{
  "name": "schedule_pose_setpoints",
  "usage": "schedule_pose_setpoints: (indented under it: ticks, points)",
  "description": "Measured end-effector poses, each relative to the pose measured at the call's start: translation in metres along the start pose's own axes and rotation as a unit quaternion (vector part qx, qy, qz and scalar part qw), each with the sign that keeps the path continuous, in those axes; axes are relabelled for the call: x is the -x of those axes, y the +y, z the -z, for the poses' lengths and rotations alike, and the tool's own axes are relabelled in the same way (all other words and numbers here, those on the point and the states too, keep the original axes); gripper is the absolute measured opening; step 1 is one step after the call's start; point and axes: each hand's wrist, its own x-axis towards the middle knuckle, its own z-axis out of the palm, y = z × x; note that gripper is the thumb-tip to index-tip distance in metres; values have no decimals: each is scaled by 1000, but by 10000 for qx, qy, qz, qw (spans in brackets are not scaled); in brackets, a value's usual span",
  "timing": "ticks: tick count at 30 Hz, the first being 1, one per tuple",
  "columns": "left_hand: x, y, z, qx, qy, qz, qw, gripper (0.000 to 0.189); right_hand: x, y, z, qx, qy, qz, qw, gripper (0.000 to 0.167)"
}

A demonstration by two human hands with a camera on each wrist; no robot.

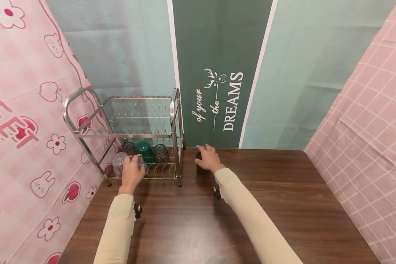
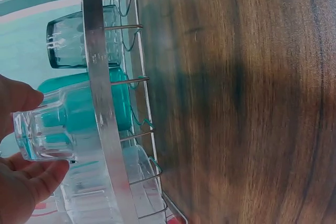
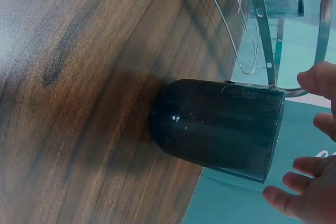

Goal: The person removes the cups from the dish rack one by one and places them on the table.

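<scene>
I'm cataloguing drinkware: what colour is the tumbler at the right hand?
The tumbler is dark, smoky blue-black, best seen in the right wrist view.

Your left hand [image 1: 133, 170] holds, between thumb and fingers, a clear, colourless glass [image 2: 44, 135], turned upside down with its thick base uppermost, at the lower tier of the metal rack [image 1: 122, 136]. Near your right hand [image 1: 209, 158], a smooth, dark, smoky see-through cup [image 3: 218, 129] with a rounded bottom stands upright on the wooden tabletop [image 1: 250, 220], mouth up, near the rack's right end.
</scene>
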Motion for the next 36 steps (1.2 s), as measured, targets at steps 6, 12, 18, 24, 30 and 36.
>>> schedule_pose_setpoints:
  ticks: [6,12,18,24,30,36]
  points:
    - [5,7,3,157,-11,-30,9999,36,10,-7,5,469,-30,75,9989,58]
    - [13,16,5,215,215,-258,9992,36,25,-11,0,615,44,108,9980,57]
    - [19,21,9,246,314,-414,9983,37,35,-14,-3,434,179,245,9986,57]
    - [24,28,13,181,426,-592,9972,38,45,-14,-2,331,214,237,9989,56]
    - [32,33,15,135,319,-545,9979,37,57,-15,-2,345,91,56,9993,57]
    - [39,41,19,165,146,-444,9988,39,65,-16,-1,302,31,-40,9995,59]
